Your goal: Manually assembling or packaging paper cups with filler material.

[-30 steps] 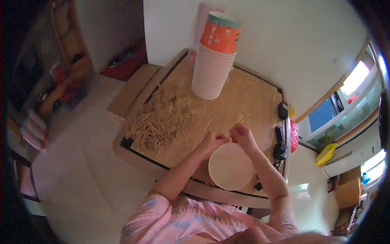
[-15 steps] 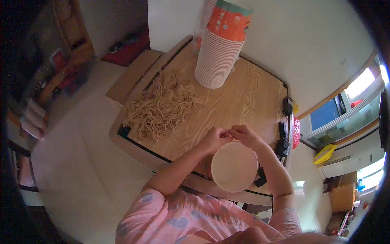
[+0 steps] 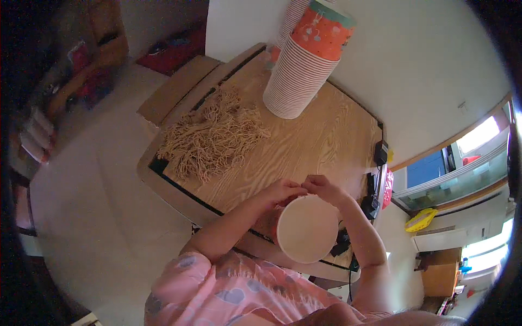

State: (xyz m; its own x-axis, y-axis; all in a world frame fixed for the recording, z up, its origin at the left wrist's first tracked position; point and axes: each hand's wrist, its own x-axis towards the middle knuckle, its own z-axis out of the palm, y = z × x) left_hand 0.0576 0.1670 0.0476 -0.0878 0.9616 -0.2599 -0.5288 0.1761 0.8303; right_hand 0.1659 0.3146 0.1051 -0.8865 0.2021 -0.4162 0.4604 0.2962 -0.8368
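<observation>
A round paper bucket stands at the table's near edge with its white inside facing up. Both of my hands meet at its far rim. My left hand has its fingers bent and pinched together against the rim's far left. Close beside it, my right hand is also closed, thumb and fingertips together just beyond the rim. Whatever lies between the fingertips is too small and hidden to make out. A loose heap of tan cords lies on the table, left of my hands.
A tall leaning stack of paper buckets, orange and green at its top, stands at the table's back. Black power adapters and cables line the right edge. The wooden table adjoins a white wall. A cardboard box sits beyond its left side.
My hands have lowered slightly toward the bucket's rim, and their fingertips have shifted a little. My view has tilted somewhat; the cords and the stack stay in place.
</observation>
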